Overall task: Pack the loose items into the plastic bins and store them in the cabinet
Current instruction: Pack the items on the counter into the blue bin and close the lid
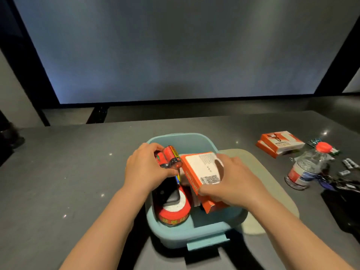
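A light blue plastic bin (204, 233) sits on the grey table in front of me. Over its far left part, my left hand (145, 168) is shut on a pack of red batteries (169, 156). To the right, my right hand (231, 182) grips an orange and white box (200, 168), tilted over the bin's middle. Inside the bin lie a roll of red tape (173, 213), a black object (167, 191) resting on it, and another orange box (212, 206) under my right hand.
A pale lid (272, 191) lies under the bin's right side. At the right of the table are two stacked orange boxes (278, 145), a clear bottle with a red cap (307, 168), small white batteries (348, 164) and dark items (342, 201).
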`<state>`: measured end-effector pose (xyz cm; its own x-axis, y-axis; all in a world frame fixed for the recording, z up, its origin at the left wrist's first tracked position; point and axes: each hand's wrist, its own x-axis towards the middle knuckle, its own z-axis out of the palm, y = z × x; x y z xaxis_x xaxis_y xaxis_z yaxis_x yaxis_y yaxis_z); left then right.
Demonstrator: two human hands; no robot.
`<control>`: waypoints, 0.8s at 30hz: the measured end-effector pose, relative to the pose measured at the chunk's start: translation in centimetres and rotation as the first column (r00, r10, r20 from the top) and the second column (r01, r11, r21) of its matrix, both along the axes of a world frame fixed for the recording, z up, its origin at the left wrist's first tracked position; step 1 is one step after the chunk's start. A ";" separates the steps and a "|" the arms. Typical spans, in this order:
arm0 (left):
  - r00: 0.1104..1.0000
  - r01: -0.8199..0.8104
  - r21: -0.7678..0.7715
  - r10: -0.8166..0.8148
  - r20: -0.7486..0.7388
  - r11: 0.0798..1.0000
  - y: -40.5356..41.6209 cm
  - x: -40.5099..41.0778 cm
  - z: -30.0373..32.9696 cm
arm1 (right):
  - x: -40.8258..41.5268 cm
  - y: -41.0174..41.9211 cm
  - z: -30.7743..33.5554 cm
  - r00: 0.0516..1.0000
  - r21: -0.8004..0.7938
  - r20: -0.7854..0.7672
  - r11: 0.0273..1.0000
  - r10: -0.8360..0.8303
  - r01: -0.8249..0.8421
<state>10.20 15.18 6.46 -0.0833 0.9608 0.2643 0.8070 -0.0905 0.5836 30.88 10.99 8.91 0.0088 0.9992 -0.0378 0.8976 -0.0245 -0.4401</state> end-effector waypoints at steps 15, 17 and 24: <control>0.973 0.023 -0.083 -0.042 -0.228 0.996 1.0 0.7 -2.3 | -2.6 0.5 -4.8 0.916 -0.398 0.348 0.916 0.200 -0.049; 0.964 0.036 -0.105 -0.062 -0.259 0.994 1.2 0.5 -2.5 | -2.5 0.4 -4.5 0.912 -0.381 0.364 0.924 0.190 -0.040; 0.898 0.078 -0.146 -0.134 -0.420 0.986 2.3 0.3 -2.7 | -2.0 1.0 -3.6 0.958 -0.110 0.250 0.987 0.138 -0.114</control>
<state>10.50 17.48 3.80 0.1150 0.9847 0.1310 0.9704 -0.1395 0.1972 28.87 11.96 5.26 -0.0952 0.9850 -0.1442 0.9783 0.0659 -0.1964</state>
